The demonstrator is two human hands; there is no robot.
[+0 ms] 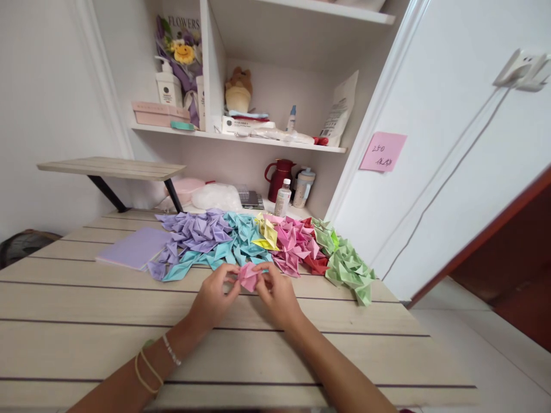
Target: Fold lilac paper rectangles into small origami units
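Bare forearms reach in over a pale, wood-look planked worktop, its boards parted by thin dark lines; a pale beaded bracelet and thin yellowish bands circle the left one; at their ends the left hand and the right hand each pinch, thumb against fingertips, opposite sides of a small pink folded-paper piece; whether it also touches the worktop I cannot tell.

Shaping or pressing its folds looks to be the step in hand; the next move, I judge, calls for light, even fingertip pressure, since thin paper could crumple if squeezed hard.

Just beyond lies a loose bank of matte, sharp-pointed paper shapes, grouped mostly by colour; lavender folded pieces at left, then turquoise folded pieces, a few yellow folded pieces, rose-pink folded pieces, red folded pieces and pale green folded pieces; smooth, straight-edged lavender paper lies flat beside the lavender heap.
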